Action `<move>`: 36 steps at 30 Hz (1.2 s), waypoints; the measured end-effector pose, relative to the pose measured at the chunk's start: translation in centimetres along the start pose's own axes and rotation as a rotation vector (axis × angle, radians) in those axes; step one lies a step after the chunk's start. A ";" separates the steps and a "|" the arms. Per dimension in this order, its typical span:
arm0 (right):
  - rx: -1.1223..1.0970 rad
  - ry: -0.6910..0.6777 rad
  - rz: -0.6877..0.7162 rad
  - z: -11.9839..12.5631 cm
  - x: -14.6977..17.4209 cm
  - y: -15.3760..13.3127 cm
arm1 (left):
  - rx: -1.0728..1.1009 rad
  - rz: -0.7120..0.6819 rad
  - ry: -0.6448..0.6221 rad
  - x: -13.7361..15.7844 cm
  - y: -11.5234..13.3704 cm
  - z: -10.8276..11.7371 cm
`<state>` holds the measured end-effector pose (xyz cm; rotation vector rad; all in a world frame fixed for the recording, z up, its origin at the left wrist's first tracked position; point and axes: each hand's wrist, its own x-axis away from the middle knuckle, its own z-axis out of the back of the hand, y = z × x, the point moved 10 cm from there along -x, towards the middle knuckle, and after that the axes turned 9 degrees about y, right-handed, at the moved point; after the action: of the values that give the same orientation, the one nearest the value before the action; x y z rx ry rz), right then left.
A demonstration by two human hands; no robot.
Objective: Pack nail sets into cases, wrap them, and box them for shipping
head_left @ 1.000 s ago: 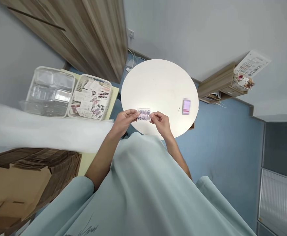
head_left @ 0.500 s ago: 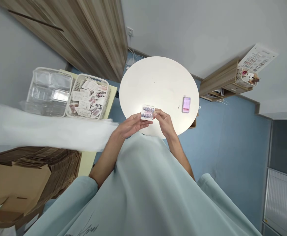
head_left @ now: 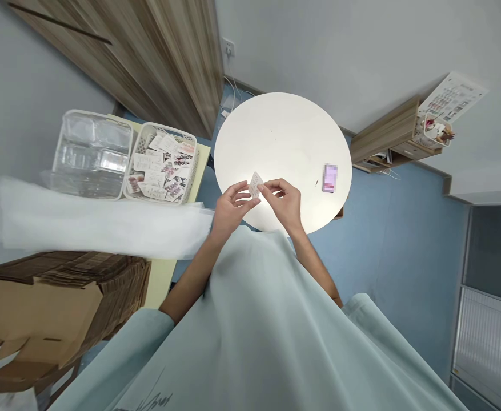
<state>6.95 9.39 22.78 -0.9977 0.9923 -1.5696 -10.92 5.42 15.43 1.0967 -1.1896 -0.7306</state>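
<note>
Over the near part of a round white table (head_left: 293, 125), I hold a small card of press-on nails (head_left: 256, 185). It is tilted, and its white back with fine print faces me; the nails on the other side are hidden. My right hand (head_left: 285, 202) pinches the card's right edge between thumb and finger. At the left and lower edges, the fingertips and thumb of my left hand (head_left: 229, 210) are closed about the card, with the other fingers loosely curled.
A phone with a pixelated screen (head_left: 329, 178) lies on the table's right side. To the left stand a basket of nail cards (head_left: 192, 171), a bin of clear plastic boxes (head_left: 58, 151), white plastic sheeting (head_left: 104, 225) and flattened cardboard boxes (head_left: 117, 285). A wooden shelf (head_left: 387, 128) is at the right wall.
The card has been turned over, from its face with two rows of nails to its printed back. My left hand has moved from under the card to its left side.
</note>
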 end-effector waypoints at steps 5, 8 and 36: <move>-0.008 0.051 -0.049 -0.3 0.0 1.4 | -0.034 -0.050 0.039 0.7 0.6 0.6; -0.078 -0.005 -0.077 -0.3 -0.5 1.7 | 0.048 -0.027 0.055 0.8 0.7 1.7; -0.133 -0.127 -0.123 -2.6 0.0 1.9 | 0.256 0.217 -0.243 2.0 -0.1 2.0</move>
<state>5.08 9.37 20.17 -1.2555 0.9726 -1.5344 -12.33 3.06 16.02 1.0859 -1.6167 -0.5647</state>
